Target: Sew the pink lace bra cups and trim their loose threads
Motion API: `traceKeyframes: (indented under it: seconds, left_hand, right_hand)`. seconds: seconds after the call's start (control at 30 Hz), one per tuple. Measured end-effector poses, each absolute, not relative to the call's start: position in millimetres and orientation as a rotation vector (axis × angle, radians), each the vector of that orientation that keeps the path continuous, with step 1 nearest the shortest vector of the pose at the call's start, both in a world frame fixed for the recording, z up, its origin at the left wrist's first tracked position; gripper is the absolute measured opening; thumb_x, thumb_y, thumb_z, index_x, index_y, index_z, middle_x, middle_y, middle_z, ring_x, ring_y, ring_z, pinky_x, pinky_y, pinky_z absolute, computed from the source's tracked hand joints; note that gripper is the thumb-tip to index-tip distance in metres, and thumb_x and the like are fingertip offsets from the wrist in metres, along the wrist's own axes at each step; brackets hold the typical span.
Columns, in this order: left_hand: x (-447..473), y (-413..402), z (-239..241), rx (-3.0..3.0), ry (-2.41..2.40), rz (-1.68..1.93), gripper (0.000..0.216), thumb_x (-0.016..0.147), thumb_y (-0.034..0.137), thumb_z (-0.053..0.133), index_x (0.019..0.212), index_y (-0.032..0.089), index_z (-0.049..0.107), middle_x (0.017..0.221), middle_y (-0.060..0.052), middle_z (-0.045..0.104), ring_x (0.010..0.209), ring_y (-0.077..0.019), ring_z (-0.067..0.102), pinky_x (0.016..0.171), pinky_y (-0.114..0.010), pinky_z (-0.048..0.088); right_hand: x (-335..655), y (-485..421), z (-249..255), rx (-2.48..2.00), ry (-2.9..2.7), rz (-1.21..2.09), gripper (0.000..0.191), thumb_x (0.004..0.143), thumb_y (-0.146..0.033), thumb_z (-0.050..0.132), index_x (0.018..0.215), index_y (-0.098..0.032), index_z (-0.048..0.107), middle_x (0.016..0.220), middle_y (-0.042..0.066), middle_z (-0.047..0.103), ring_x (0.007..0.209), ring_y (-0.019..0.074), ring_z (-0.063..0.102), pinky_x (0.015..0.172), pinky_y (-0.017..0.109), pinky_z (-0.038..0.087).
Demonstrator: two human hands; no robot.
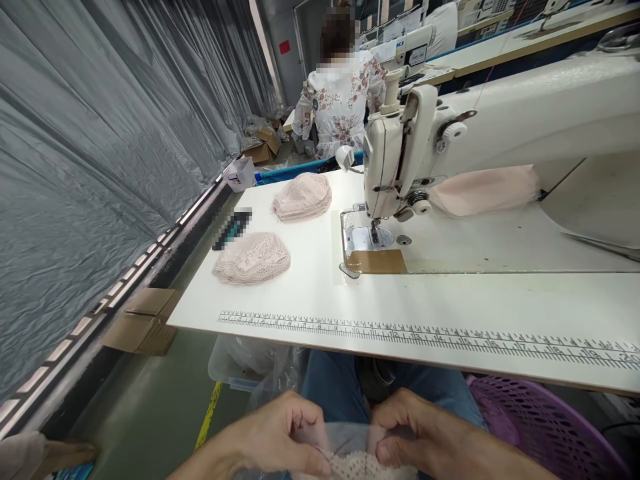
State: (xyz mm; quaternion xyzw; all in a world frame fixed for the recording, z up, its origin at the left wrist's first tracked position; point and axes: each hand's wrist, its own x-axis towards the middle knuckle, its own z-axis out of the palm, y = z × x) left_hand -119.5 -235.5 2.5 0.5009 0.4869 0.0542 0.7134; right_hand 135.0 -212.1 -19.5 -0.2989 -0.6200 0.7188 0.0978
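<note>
Pinching lace fabric (370,465) with left hand (285,432) and right hand (425,432); apparently arranging edges, likely calling for even tension.

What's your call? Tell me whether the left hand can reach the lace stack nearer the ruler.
Probably yes, after letting go: the left hand holds a sheer lace piece, but nothing visible covers the lace stack or blocks the way across the printed ruler.

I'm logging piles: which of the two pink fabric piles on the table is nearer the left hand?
The front pile, behind the left end of the ruler; the back pile lies farther from the left hand.
</note>
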Motion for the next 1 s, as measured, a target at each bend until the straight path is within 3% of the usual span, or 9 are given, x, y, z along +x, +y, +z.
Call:
traceKeyframes:
  seconds: [0.13, 0.3, 0.57, 0.83, 1.0]
  left_hand:
    - [-117.8, -235.2, 4.4, 1.090, 1.107, 0.112, 0.057, 0.052, 0.062, 0.081, 0.067, 0.011, 0.063, 0.054, 0.005, 0.046, 0.049, -0.0050, 0.035, 0.045, -0.016, 0.027]
    - [-113.9, -233.3, 9.7, 1.093, 1.119, 0.112, 0.057, 0.051, 0.063, 0.081, 0.064, 0.011, 0.060, 0.052, 0.006, 0.042, 0.050, -0.0052, 0.032, 0.046, -0.017, 0.026]
    - [-111.8, -231.8, 11.5, 1.027, 1.119, 0.128, 0.057, 0.048, 0.061, 0.083, 0.064, 0.012, 0.059, 0.051, 0.008, 0.040, 0.048, -0.0040, 0.028, 0.045, -0.018, 0.022]
    - [-113.5, -232.3, 8.7, 1.046, 1.115, 0.149, 0.054, 0.052, 0.059, 0.083, 0.064, 0.013, 0.058, 0.049, 0.008, 0.037, 0.047, -0.0041, 0.026, 0.044, -0.019, 0.017]
    - [-111.2, -231.2, 16.5, 1.108, 1.153, 0.196, 0.054, 0.054, 0.059, 0.081, 0.062, 0.013, 0.055, 0.048, 0.010, 0.034, 0.047, -0.0043, 0.025, 0.044, -0.019, 0.016]
  right_hand:
    - [136.3, -210.4, -18.2, -0.859, -1.902, 2.077, 0.048, 0.081, -0.061, 0.053, 0.062, -0.016, 0.052, 0.058, -0.005, 0.033, 0.055, 0.0089, 0.031, 0.048, 0.023, 0.022]
    - [138.9, -210.5, -16.7, -0.849, -1.966, 2.004, 0.052, 0.087, -0.065, 0.042, 0.064, -0.019, 0.044, 0.060, -0.005, 0.031, 0.057, 0.0094, 0.030, 0.049, 0.023, 0.022]
    - [139.4, -210.5, -11.2, -0.856, -1.966, 1.921, 0.043, 0.092, -0.058, 0.040, 0.078, -0.019, 0.051, 0.067, -0.004, 0.038, 0.062, 0.0110, 0.035, 0.053, 0.023, 0.027]
    - [137.2, -213.5, -19.1, -0.918, -2.003, 1.810, 0.048, 0.094, -0.057, 0.034, 0.070, -0.019, 0.051, 0.065, -0.003, 0.043, 0.062, 0.0115, 0.040, 0.056, 0.023, 0.031]
    - [135.7, -215.5, -8.7, -1.010, -2.043, 1.489, 0.042, 0.099, -0.046, 0.032, 0.069, -0.021, 0.046, 0.066, -0.003, 0.045, 0.062, 0.0125, 0.043, 0.058, 0.024, 0.034]
